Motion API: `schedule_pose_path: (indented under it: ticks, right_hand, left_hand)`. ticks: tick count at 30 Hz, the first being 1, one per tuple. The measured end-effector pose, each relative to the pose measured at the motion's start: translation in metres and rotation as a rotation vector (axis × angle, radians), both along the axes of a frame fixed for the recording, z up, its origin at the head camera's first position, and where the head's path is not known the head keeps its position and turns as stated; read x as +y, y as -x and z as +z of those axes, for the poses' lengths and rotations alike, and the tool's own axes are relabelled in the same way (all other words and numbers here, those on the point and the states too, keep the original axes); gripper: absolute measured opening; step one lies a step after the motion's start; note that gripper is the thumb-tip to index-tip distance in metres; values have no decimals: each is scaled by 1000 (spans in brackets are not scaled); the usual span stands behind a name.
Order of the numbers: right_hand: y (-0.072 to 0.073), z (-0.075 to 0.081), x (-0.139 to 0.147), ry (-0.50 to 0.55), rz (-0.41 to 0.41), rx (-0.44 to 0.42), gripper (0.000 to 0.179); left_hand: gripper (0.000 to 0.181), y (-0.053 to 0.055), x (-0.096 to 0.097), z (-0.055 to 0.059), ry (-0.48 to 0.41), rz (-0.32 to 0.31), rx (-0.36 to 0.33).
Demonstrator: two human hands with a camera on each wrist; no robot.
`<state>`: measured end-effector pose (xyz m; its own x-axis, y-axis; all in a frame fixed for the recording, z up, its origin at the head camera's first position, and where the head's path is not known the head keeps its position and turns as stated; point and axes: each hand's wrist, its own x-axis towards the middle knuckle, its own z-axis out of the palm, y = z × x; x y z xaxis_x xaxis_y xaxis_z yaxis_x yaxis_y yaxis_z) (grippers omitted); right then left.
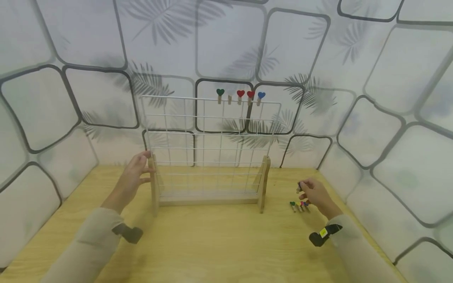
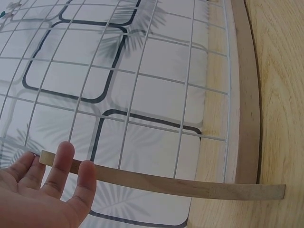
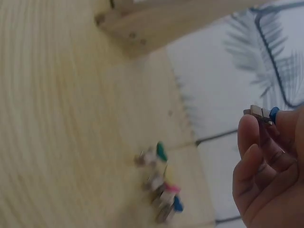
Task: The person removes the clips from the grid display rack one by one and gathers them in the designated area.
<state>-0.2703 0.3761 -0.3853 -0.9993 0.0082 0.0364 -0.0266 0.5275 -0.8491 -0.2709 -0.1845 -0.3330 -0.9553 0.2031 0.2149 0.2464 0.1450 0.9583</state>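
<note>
My right hand [image 1: 316,195] pinches a small wooden clothespin [image 3: 256,112] with a blue decoration between thumb and fingertips, raised above the table. Close below it lie several clothespins with coloured hearts, among them a green-heart one [image 1: 292,206] and a blue-heart one [image 3: 176,204]. At the left, my left hand [image 1: 132,177] touches the upper part of the wooden side post [image 2: 190,186] of a white wire grid rack [image 1: 212,148], its fingers loosely extended. Along the rack's top wire sit several clothespins, including a green-heart one [image 1: 220,94], two red-heart ones and a blue-heart one [image 1: 261,97].
The rack stands on a light wooden table [image 1: 212,243], its right post [image 1: 264,184] between the grid and the loose clothespins. Patterned wall covering [image 1: 407,169] rises behind the table and along both sides.
</note>
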Motion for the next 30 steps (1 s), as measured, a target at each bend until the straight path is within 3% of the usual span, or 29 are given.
schedule_pose_path:
  ticks: [9, 15, 22, 26, 30]
  right_hand:
    - [-5, -29, 37, -151, -93, -97, 48]
    - [-5, -44, 52, -240, -129, -66, 43]
    - [-7, -62, 64, -107, -166, -94, 35]
    - [-8, -65, 66, -190, -176, -97, 33]
    - [-6, -63, 69, -116, -175, -107, 34]
  left_hand:
    - [68, 1, 1, 2, -7, 3, -10]
    - [68, 2, 1, 1, 0, 9, -9]
    - [67, 1, 2, 0, 13, 16, -13]
    - [65, -1, 2, 0, 14, 20, -19]
    - [65, 0, 2, 1, 3, 21, -13]
